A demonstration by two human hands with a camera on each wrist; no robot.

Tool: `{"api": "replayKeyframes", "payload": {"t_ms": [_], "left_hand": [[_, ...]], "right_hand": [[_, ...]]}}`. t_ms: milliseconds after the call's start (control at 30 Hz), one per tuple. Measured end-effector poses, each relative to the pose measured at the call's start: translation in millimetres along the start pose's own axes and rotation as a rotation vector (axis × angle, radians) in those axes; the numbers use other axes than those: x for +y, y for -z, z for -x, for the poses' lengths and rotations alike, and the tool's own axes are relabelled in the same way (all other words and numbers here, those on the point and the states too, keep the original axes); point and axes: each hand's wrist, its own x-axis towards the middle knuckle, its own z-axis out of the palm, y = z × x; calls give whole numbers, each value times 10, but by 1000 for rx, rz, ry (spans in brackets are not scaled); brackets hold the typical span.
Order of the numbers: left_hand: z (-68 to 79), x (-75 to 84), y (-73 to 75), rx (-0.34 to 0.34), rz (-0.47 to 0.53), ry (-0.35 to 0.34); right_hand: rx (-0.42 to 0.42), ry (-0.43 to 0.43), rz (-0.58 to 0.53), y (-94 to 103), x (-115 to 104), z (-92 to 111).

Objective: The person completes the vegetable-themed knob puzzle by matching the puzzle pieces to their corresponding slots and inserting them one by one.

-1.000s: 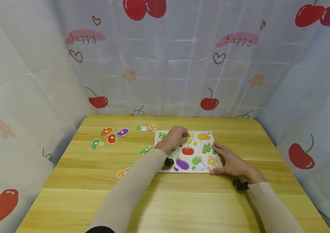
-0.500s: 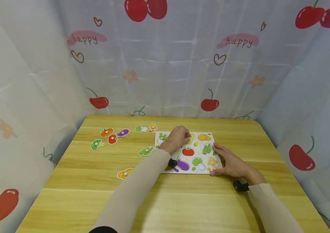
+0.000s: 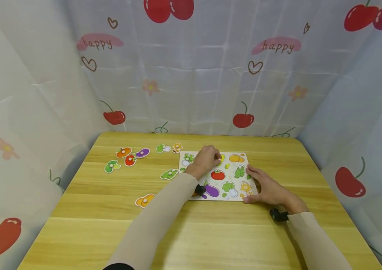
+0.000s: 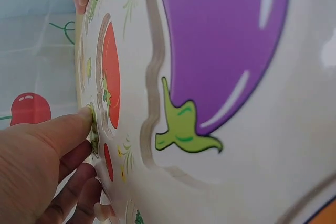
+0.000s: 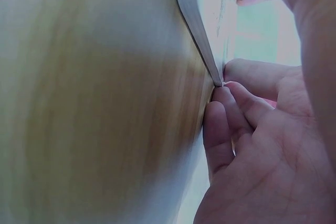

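Shifted slightly rightward since earlier at left sleeve (image 3: 162, 217); apparently pinching yellow piece (image 3: 222, 159) with left hand (image 3: 205, 162), likely light, stiff, best held centrally; bracing board (image 3: 229, 176) with spread right hand (image 3: 269, 187).

Board (image 3: 231, 179) on table (image 3: 204, 240), curtain (image 3: 191, 101) behind at 12 o'clock. Left hand (image 3: 206, 161) toward board's 11, right hand (image 3: 271, 190) at its 3 edge. Pea piece (image 3: 168, 175) just beside at 9, broccoli piece (image 3: 111, 167) farther out; pumpkin piece (image 3: 122, 153), tomato piece (image 3: 129, 161), eggplant piece (image 3: 143, 152) bunched 9–10; bok choy piece (image 3: 161, 148), mushroom piece (image 3: 177, 147) at 10; potato piece (image 3: 141, 202) 8–9.
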Motion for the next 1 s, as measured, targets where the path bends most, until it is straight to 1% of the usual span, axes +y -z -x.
{"api": "replayKeyframes", "payload": {"t_ms": [33,100,133,167,267,333,433,567,633,700,800,833,867,1000], "left_hand": [[-14,-22,-10,-4,5,-5],[-103,-128,-120,8,1,-19],[-119,-150,-135,7,0,-24],[-153,-197,-183,17,-5,-30],[-153,-204,-179,11,-2,-30],[-81,-128,-79,-6,1,-21],[-52,-97,-34,-23,14,-17],[-176,-241,-194,-14,30,-17],[-221,-293,-265,-5,7,-23],[-181,-252,-223,-11,-4,-29],[-60,-111,-87,-24,-27,-32],[-60,-117,-99,-18,-34,-39],[-2,-63,-38,-27,-29,-39],[85,2,11,-24,-40,-38]], "right_hand": [[-1,-1,3,3,-3,0],[-2,-4,5,7,-10,-1],[-3,-5,6,9,-14,-3],[-3,-5,9,10,-17,-4],[-6,-4,13,13,-24,-5],[-7,-3,14,14,-27,-6],[-5,-3,18,17,-30,-8],[-6,-8,19,20,-37,-10],[-8,-10,18,20,-39,-9],[-8,-11,17,17,-37,-7],[-8,-9,18,10,-31,-6],[-8,-8,18,8,-28,-6],[-8,-6,15,5,-24,-6],[-4,-1,5,-3,-4,-9]]}}
